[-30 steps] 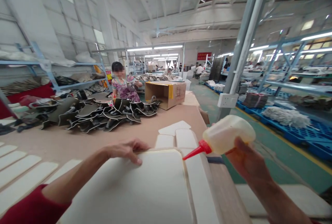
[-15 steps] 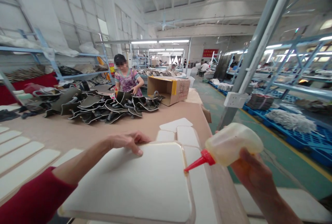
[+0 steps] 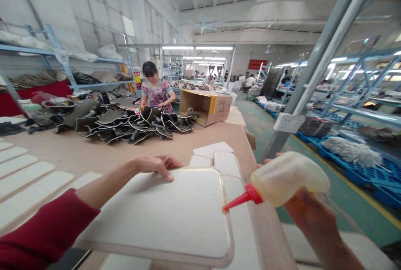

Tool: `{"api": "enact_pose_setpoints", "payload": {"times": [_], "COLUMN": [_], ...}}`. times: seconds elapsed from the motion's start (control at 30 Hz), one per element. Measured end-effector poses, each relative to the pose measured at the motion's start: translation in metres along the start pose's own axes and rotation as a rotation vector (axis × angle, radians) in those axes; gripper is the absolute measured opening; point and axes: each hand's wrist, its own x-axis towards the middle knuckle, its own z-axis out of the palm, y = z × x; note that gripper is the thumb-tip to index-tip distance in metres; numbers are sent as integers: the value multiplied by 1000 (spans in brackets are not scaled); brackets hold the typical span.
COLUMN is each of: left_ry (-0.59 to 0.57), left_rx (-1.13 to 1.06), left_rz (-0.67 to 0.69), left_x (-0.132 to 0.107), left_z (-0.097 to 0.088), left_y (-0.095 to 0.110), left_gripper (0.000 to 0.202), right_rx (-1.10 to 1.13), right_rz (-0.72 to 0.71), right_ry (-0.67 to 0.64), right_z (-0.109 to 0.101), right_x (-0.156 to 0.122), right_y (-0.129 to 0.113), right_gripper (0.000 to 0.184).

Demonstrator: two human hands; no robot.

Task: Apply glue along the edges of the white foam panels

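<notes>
Beside the white panel (image 3: 163,215), the right hand (image 3: 313,215) clasps a likely soft bottle (image 3: 288,178), best held mid-body; left hand (image 3: 156,165) pinches the panel's far edge.

I watch through one head-worn camera, facing forward and down along the table (image 3: 181,147). The board (image 3: 163,215) sits close below my viewpoint, the left hand (image 3: 158,165) and right hand (image 3: 313,212) also near; beyond, I see past the box (image 3: 221,109) to the banner (image 3: 257,64), far off and small.
</notes>
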Motion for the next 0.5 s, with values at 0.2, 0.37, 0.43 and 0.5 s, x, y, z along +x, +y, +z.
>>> {"api": "enact_pose_setpoints", "payload": {"times": [0.2,0.37,0.43,0.5], "left_ry": [34,46,49,57], "left_rx": [-28,-34,-42,-55], "left_rz": [5,5,5,7], "left_x": [-3,-5,-6,-6], "left_z": [2,1,1,-1], "left_y": [0,-3,-5,-8], "left_gripper": [45,42,43,45], "right_rx": [-42,-30,-25,-41], "right_rz": [-24,19,23,26], "right_ry": [-184,-371,-306,-231], "right_z": [-13,-24,-16,-7], "right_x": [3,3,0,-4], "right_y": [1,4,2,1], "right_gripper": [70,59,66,74]}}
